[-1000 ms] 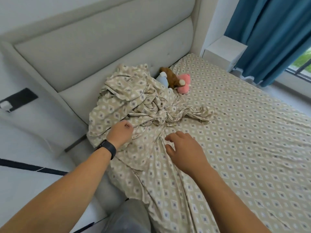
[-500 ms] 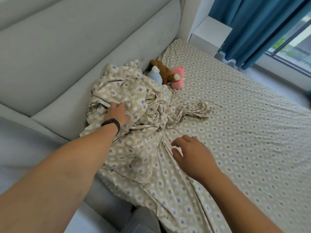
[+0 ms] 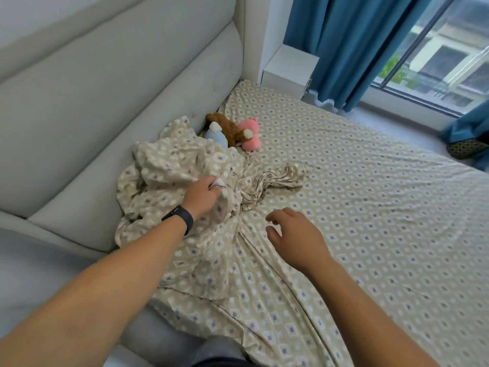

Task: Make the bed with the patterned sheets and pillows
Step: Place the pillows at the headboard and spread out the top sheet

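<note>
I count three small plush toys (image 3: 232, 132), blue, brown and pink, by the padded grey headboard (image 3: 111, 107). One crumpled beige diamond-patterned sheet (image 3: 180, 165) lies bunched at the bed's head. My left hand (image 3: 202, 193) now grasps a fold nearer the middle than before; my right hand (image 3: 296, 238) hovers, fingers loose.

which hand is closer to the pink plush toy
Left. The left hand grips the bunched patterned sheet just below and left of the pink plush toy; the right hand hovers open farther down the bed.
</note>
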A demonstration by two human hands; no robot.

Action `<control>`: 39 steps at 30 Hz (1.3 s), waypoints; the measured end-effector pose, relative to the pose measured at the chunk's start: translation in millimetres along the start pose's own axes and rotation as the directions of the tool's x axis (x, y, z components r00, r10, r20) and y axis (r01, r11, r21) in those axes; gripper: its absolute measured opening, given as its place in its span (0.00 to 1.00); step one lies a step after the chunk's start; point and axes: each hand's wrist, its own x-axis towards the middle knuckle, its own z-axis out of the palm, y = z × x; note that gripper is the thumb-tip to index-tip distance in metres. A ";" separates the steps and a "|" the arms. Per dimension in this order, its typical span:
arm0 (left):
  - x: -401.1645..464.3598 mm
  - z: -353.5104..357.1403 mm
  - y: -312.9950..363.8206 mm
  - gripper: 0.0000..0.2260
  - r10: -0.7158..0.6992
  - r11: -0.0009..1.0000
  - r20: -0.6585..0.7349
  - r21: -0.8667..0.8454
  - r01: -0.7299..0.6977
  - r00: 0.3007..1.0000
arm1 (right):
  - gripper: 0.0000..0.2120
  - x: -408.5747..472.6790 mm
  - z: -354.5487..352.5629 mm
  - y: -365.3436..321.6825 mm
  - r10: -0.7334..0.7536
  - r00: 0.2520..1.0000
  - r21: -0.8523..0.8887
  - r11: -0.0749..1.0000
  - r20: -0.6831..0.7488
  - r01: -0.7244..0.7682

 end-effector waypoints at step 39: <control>-194.2 271.1 308.3 0.06 0.398 0.900 0.281 0.066 -0.431 0.873 | 0.35 -276.7 -78.6 291.8 0.607 0.475 0.738 0.657 -0.637 0.150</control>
